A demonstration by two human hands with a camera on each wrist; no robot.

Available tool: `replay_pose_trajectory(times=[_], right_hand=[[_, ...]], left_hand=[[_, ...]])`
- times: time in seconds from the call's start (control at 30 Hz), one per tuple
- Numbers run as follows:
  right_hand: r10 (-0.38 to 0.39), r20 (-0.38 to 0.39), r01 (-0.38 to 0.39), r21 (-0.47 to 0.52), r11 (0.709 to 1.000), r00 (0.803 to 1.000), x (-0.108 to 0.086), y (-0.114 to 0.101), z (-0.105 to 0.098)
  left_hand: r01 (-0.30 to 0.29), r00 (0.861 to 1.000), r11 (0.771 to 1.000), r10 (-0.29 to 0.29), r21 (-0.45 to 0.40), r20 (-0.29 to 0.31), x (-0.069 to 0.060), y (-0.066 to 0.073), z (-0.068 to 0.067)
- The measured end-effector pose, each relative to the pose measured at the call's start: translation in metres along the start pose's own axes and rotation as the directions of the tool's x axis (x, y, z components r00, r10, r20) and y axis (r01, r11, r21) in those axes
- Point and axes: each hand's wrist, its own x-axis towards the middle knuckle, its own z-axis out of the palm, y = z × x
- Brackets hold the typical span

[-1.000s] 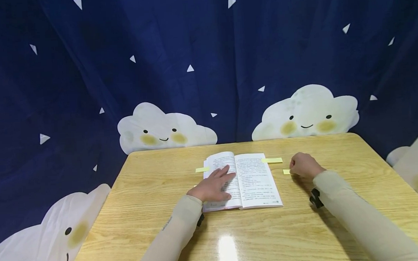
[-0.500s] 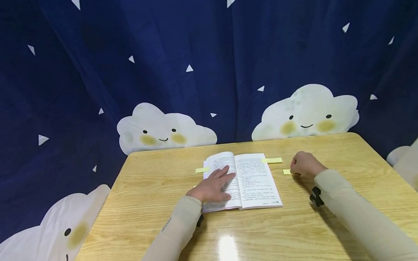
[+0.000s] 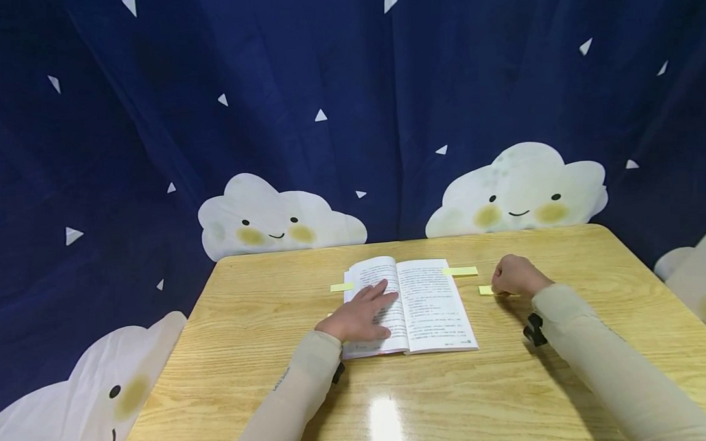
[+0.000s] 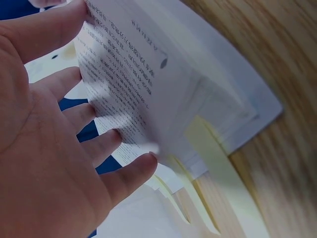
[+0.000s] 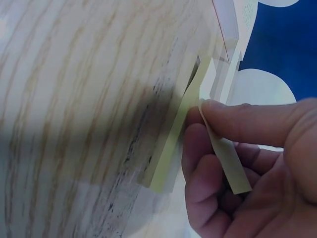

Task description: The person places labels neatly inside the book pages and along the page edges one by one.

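An open book [image 3: 434,308] with printed pages lies on the table. My left hand [image 3: 356,316] rests on its left page, fingers spread; in the left wrist view the fingertips touch the paper. Right of the book, my right hand [image 3: 517,276] is over a narrow pad of yellow sticky notes [image 3: 486,290]. The right wrist view has thumb and forefinger pinching one sticky note [image 5: 230,166]. Its free end is lifted and bent back over the fingers, while its far end still meets the pad. The palm side of my right hand is hidden in the head view.
A yellow sticky note [image 3: 462,271] sticks out from the right page. Another yellow tab [image 3: 341,287] juts from the left edge, and several hang there in the left wrist view. The wooden table [image 3: 262,295] ends at a dark blue curtain [image 3: 301,66] with clouds.
My right hand has shifted very slightly up and to the right, still at the sticky-note pad. The left hand and the book stay where they were.
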Motion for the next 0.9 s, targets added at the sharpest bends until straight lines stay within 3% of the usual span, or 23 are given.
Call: replay_pose_trajectory(times=[0.9], right_hand=[[0.032,0.071,-0.033,0.016,0.999,0.997,0.0022,-0.0008,-0.0020]], left_hand=[[-0.026,1.000,1.000,0.026,-0.011,-0.001,-0.0011,-0.0047,0.0013]])
